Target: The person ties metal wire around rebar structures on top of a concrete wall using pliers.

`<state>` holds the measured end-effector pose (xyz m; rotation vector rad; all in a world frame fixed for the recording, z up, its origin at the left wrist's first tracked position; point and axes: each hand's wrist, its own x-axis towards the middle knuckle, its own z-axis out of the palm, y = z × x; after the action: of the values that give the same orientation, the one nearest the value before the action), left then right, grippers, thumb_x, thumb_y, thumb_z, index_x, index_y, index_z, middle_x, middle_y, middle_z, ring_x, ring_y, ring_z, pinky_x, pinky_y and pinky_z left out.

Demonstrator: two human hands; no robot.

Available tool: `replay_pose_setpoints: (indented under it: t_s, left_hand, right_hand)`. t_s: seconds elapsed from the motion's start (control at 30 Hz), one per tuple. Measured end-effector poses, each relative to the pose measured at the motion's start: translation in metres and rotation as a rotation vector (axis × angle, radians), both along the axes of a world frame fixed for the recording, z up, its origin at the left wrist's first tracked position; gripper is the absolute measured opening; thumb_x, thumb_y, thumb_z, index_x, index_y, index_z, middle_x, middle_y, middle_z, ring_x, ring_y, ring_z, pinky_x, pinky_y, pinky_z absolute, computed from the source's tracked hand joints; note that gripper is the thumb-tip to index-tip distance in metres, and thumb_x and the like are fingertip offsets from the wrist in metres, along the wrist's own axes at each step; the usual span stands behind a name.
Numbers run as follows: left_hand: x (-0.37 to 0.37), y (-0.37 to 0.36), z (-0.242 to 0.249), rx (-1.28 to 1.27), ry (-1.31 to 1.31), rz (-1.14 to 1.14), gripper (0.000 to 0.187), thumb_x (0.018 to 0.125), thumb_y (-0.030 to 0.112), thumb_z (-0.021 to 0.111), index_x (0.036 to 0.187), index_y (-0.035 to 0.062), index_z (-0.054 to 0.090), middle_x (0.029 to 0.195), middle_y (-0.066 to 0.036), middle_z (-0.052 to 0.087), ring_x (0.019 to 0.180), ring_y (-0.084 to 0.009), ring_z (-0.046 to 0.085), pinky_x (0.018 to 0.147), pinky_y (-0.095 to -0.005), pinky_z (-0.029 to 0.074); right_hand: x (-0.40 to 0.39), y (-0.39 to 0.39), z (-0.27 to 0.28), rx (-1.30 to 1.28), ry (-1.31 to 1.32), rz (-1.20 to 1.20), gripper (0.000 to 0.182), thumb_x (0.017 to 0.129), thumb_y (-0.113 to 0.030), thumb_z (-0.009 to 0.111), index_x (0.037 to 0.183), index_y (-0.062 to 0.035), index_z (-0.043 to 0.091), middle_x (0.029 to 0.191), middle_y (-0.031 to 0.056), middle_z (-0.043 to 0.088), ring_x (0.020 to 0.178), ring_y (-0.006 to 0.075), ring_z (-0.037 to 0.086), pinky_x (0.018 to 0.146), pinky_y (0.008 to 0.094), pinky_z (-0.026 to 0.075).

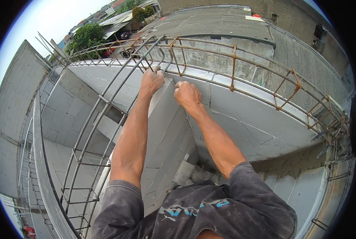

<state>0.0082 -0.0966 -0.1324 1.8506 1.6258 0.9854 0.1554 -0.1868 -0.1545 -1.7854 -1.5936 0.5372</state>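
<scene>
Where two steel rebar cages meet, my left hand is closed at the lower bars, close to the bent bar ends; what its fingers grip is hidden. My right hand is closed just below and to the right, knuckles up, against the face of the white block wall. Anything pinched in it is too small to make out. A rusty rebar cage runs along the wall top. A greyer rebar cage comes in from the lower left, its hooked bars overlapping the rusty one above my hands.
Below my arms a block partition wall drops to a lower level with rubble. More block walls stand at left. Beyond the wall lies a corrugated roof. Vertical bars stick up at far left.
</scene>
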Motion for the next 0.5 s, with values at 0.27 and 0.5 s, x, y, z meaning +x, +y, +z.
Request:
replay_pose_setpoints:
  t_s: [0.27, 0.5]
  left_hand:
    - [-0.003, 0.007, -0.007, 0.011, 0.045, -0.011, 0.045, 0.088, 0.016, 0.049, 0.128, -0.0041, 0.058, 0.087, -0.019, 0.072, 0.074, -0.0250, 0.071, 0.072, -0.0361, 0.056]
    - [-0.003, 0.001, 0.002, -0.175, -0.152, -0.145, 0.057, 0.087, 0.012, 0.054, 0.141, -0.0053, 0.047, 0.095, -0.013, 0.072, 0.065, -0.0150, 0.060, 0.062, -0.0280, 0.053]
  right_hand:
    - [-0.006, 0.010, 0.000, 0.027, 0.101, -0.064, 0.029, 0.089, -0.019, 0.054, 0.109, -0.0118, 0.074, 0.104, 0.0218, 0.072, 0.102, 0.0411, 0.068, 0.091, 0.0488, 0.053]
    - [-0.026, 0.016, -0.022, 0.125, 0.132, -0.175, 0.028, 0.095, -0.024, 0.052, 0.116, -0.0153, 0.069, 0.100, 0.0219, 0.072, 0.096, 0.0422, 0.068, 0.087, 0.0513, 0.053]
